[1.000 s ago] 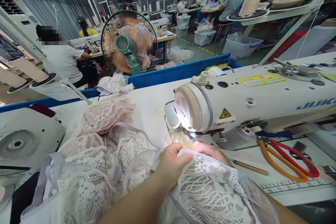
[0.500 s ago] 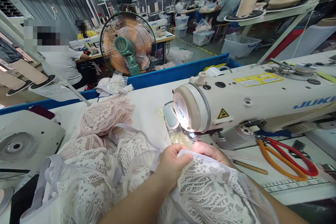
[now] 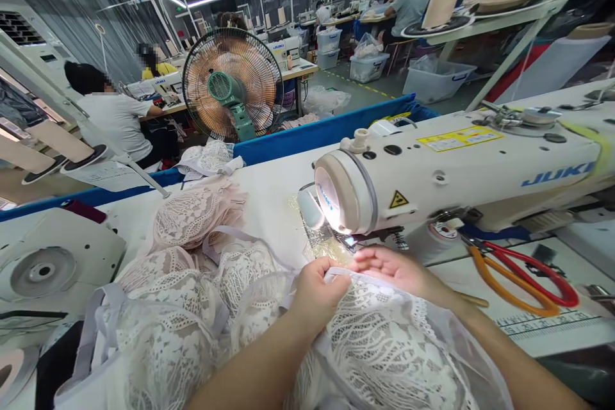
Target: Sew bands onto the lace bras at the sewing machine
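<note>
My left hand is closed on the edge of a white lace bra, thumb on top of the pale band. Behind that edge, my right hand has its fingers stretched out and apart, close to the fabric and under the light of the sewing machine. Whether its underside touches the bra is hidden. The bra's lace cup and sheer mesh drape toward me between my forearms. To the left lie more white lace pieces with lilac-grey straps, joined up against the bra I hold.
Pink lace pieces are stacked farther back on the table. Right of the machine head lie red-and-orange-handled scissors, a thread spool and a ruler strip. Beyond the blue cloth bin stands a fan; people sit at other machines.
My right hand has let go of the bra's edge; its fingers have straightened and spread. My left hand keeps its hold. The camera view has shifted slightly.
</note>
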The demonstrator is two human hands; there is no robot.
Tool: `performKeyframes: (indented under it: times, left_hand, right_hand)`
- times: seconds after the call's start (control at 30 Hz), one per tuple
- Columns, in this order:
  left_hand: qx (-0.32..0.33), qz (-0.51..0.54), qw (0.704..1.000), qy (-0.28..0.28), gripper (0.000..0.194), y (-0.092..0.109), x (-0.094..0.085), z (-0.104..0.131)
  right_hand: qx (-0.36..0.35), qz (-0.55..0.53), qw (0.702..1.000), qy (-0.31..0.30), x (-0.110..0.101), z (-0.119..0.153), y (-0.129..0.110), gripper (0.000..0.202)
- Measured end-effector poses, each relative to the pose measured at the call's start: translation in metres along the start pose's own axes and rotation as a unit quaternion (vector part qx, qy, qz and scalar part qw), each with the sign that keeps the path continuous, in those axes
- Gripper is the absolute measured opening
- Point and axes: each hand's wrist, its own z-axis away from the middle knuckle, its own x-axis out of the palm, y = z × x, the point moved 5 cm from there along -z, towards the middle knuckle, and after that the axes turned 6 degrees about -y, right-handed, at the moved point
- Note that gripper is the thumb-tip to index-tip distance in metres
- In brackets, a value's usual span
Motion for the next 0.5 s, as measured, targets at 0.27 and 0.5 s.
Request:
performKeyframes:
  times: [0.27, 0.5]
  left_hand:
    - [0.053, -0.109, 0.992, 0.016, 0.010, 0.015, -0.001, 0.004]
    - [0.072, -0.159, 0.985, 0.011, 0.012, 0.021, 0.002, 0.008]
  right_hand:
    - [-0.139, 0.436, 0.879, 0.133, -0.004, 0.050, -0.060, 0.025]
    - [-0.174, 0.537, 0.810, 0.160, 0.036, 0.046, -0.081, 0.019]
